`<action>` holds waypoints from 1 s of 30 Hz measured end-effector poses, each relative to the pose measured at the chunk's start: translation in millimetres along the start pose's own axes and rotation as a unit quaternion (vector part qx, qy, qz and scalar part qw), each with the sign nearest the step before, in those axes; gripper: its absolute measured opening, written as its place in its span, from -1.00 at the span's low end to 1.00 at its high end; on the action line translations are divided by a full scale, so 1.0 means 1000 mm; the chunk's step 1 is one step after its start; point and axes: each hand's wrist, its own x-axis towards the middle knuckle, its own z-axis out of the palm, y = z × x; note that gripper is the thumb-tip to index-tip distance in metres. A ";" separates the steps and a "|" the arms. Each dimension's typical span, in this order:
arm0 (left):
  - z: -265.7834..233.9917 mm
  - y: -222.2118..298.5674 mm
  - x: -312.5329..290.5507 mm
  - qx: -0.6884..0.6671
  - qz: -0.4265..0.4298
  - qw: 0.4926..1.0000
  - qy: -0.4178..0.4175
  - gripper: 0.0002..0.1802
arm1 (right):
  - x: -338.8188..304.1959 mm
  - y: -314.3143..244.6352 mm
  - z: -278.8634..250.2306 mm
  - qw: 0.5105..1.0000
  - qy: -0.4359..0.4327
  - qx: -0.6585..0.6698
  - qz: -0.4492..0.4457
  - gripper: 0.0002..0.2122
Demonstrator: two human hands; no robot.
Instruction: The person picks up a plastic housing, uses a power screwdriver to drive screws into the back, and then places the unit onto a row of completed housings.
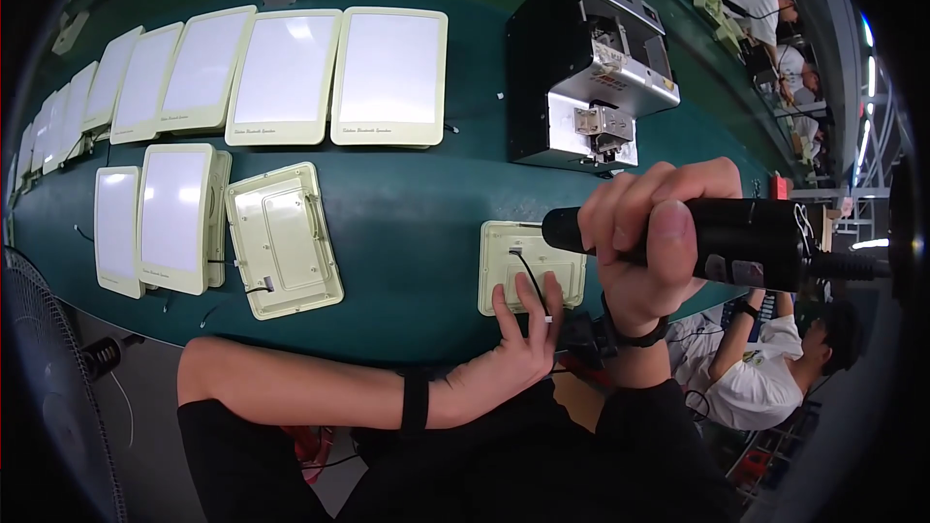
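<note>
A black electric screwdriver (741,232) is wrapped in the fist of my right hand (651,242). It lies nearly level in the picture, its narrow nose pointing left over a pale green plastic housing (494,276); where its bit meets the housing I cannot tell. The fingers of my left hand (513,363) are stretched out and spread, resting on the near part of that housing. Between them runs a short black cable (529,276) with a white plug at its end.
A black and silver screw feeder (591,68) stands beyond my right hand. On the green table are rows of white-faced panels (389,73) and another open housing (286,237). A fan (48,378) is at the left. A co-worker (760,368) sits at the right.
</note>
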 end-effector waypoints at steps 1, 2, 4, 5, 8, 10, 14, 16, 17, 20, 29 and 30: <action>0.000 -0.001 0.001 -0.004 -0.001 1.000 0.000 -0.50 | 0.000 0.001 0.000 1.000 0.002 0.001 -0.002 -0.80; -0.001 -0.002 0.001 -0.008 -0.002 1.000 0.000 -0.50 | 0.000 0.001 0.001 1.000 0.004 0.003 -0.003 -0.80; -0.002 -0.002 0.002 -0.012 -0.003 1.000 0.000 -0.50 | 0.000 0.003 0.001 1.000 0.005 0.005 -0.005 -0.80; -0.001 -0.003 0.001 -0.029 -0.001 1.000 0.003 -0.50 | 0.000 0.004 0.002 1.000 0.014 0.003 0.000 -0.80; 0.000 -0.004 0.000 -0.058 0.004 0.998 0.012 -0.51 | -0.001 0.006 0.003 0.999 0.033 -0.003 0.004 -0.80; 0.000 -0.005 -0.001 -0.053 0.012 0.998 0.016 -0.51 | -0.002 0.005 0.002 0.999 0.032 0.003 0.001 -0.82; 0.004 -0.002 0.001 -0.058 -0.002 0.997 0.043 -0.50 | 0.008 -0.010 -0.014 0.998 0.047 0.014 -0.042 -0.84; 0.007 -0.005 -0.001 -0.054 -0.013 0.997 0.052 -0.49 | 0.020 -0.017 -0.022 0.996 0.052 0.026 -0.069 -0.85; 0.005 -0.007 -0.002 -0.055 -0.008 0.998 0.041 -0.45 | 0.031 -0.025 -0.026 0.993 0.073 0.011 -0.094 -0.87; -0.002 -0.011 -0.001 -0.049 0.021 0.998 0.030 -0.36 | 0.059 -0.038 -0.037 0.978 0.142 -0.031 -0.150 -0.91; -0.012 -0.012 0.009 -0.118 0.037 0.992 -0.014 -0.13 | 0.059 -0.016 -0.041 0.975 0.192 -0.076 -0.083 -0.88; -0.013 -0.012 0.007 -0.126 0.024 0.991 -0.028 -0.08 | 0.054 -0.019 -0.040 0.970 0.205 -0.089 -0.095 -0.88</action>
